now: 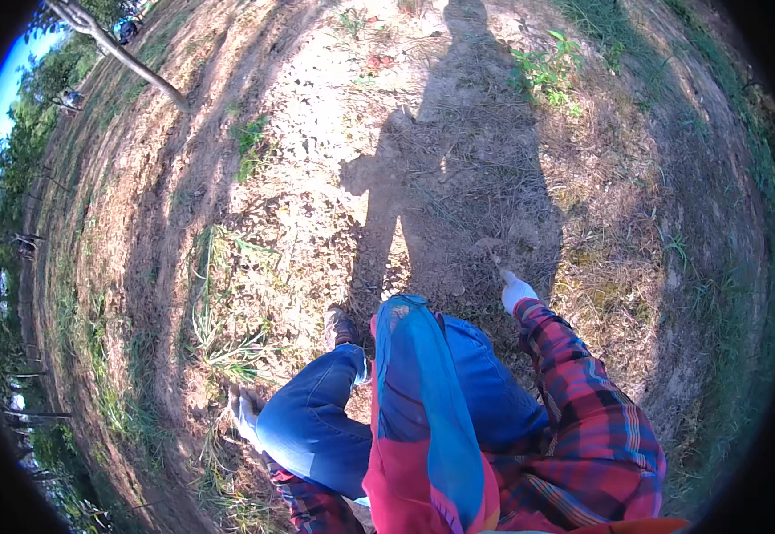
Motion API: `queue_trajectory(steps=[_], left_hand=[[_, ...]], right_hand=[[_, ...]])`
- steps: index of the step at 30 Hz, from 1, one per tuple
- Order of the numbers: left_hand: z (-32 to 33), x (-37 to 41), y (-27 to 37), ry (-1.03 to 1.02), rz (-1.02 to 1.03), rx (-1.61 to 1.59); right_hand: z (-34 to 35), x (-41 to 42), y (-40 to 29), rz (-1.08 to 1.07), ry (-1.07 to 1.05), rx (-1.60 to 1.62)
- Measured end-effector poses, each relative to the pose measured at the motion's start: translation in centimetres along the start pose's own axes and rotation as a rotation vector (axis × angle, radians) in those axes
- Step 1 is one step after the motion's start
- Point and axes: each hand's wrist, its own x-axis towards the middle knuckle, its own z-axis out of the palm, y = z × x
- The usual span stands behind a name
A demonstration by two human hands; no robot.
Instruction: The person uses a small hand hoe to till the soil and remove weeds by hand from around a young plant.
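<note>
My right hand (517, 292), in a white glove under a red plaid sleeve, is low over the shaded soil to the right of my knee, its fingers towards the ground. Whether it holds anything is too small to tell. At the lower left, beside my bent leg in blue jeans (314, 420), is my left hand (247, 414), also in a pale glove, close to grass and soil; its fingers are unclear. A blue and pink cloth (427, 414) hangs down in front of me. A dark shoe (340, 328) shows below the jeans.
Dry, littered soil (307, 167) lies ahead under my shadow. A grass tuft (227, 347) stands at the left, a leafy green plant (551, 70) at the upper right. A thin tree trunk (140, 67) slants at the upper left, with more trees along the left rim.
</note>
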Motion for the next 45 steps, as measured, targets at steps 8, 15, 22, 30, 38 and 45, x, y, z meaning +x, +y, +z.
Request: queue_trajectory(steps=[8,15,22,30,38,45], left_hand=[[-17.7,-8.7,-2.4,0.118,-0.107,-0.377],[-38.5,-11.2,-16.0,0.259,-0.251,-0.334],[-34.8,-9.0,-14.4,0.300,-0.340,-0.591],[-17.9,-12.2,3.1,-0.039,-0.205,-0.985],[6.3,-7.7,8.8,-0.454,-0.105,-0.607],[23.6,-0.8,1.5,-0.874,-0.283,0.048]], right_hand=[[4.5,-0.9,6.4,-0.138,0.206,0.416],[6.6,-8.2,15.4,-0.002,-0.027,-0.505],[1.5,-15.7,21.8,0.482,0.208,-0.207],[-1.3,-14.7,15.6,0.416,0.435,0.304],[-5.5,-1.6,-10.5,-0.295,0.559,0.158],[-4.6,12.0,-30.3,-0.593,0.262,-0.030]])
